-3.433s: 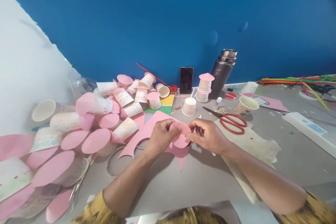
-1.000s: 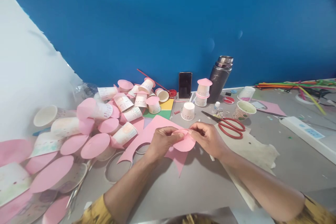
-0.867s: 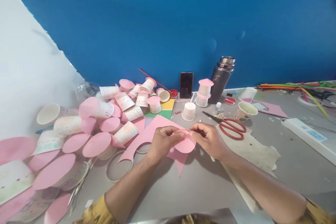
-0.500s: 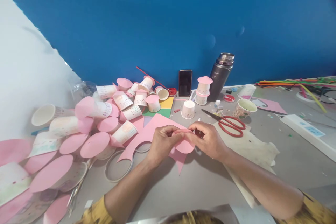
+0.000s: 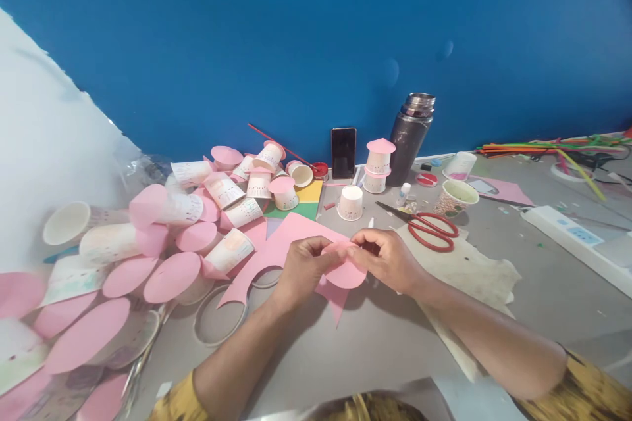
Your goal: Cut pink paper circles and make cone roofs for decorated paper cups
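Between both hands is a pink paper disc (image 5: 344, 271), held by its upper edge above the table. My left hand (image 5: 307, 271) pinches it from the left, thumb on top. From the right my right hand (image 5: 388, 259) pinches the same edge, its thumb close to the left one. Underneath lies a cut sheet of pink paper (image 5: 276, 247) with round pieces cut away. Red-handled scissors (image 5: 432, 230) rest open to the right of my right hand. Beyond the hands a white paper cup (image 5: 351, 202) stands upside down.
Many paper cups with pink paper pieces (image 5: 172, 276) are heaped on the left. Two stacked cups with a pink cone roof (image 5: 380, 161), a phone (image 5: 343, 152) and a dark flask (image 5: 412, 138) stand by the wall. A stained cloth (image 5: 459, 276) and a power strip (image 5: 577, 243) lie right.
The view has shifted slightly, so the surroundings sit a little further left. Both hands still pinch the pink disc, which now shows a flatter upper edge.
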A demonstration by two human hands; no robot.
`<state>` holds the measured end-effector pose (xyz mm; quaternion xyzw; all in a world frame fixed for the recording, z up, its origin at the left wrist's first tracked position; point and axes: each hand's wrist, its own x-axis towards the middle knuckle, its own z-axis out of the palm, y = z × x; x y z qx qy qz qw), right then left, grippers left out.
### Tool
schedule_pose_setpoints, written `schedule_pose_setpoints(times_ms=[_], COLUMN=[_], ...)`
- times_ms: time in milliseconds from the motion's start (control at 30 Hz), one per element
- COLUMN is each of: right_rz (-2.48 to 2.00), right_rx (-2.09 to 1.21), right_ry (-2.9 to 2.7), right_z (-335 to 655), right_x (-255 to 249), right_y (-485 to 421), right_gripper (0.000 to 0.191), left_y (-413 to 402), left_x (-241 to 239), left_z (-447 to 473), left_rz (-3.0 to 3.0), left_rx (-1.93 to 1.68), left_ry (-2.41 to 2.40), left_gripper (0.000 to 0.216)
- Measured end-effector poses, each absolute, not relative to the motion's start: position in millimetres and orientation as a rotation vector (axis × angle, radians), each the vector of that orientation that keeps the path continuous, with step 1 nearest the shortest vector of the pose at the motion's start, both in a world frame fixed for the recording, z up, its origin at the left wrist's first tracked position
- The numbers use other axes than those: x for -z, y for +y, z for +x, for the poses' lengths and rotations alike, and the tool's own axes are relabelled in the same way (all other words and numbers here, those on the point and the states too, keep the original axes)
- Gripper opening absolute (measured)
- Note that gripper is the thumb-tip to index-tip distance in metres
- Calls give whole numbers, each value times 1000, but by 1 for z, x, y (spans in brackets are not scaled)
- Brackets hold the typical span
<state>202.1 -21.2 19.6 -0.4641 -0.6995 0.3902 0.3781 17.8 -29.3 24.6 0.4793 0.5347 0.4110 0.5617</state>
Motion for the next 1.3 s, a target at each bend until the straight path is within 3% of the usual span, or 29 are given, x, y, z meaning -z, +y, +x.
schedule_pose_setpoints(times_ms=[1300], right_rz=[-1183], right_rx=[-1156], right_ry=[-1726], right_z=[206], right_x=[-26], right_y=[-20], right_gripper=[17], left_y=[-25], left_x=[-18], left_z=[13], left_rz=[1048], left_rx=[-932], left_ry=[1182], left_gripper=[32])
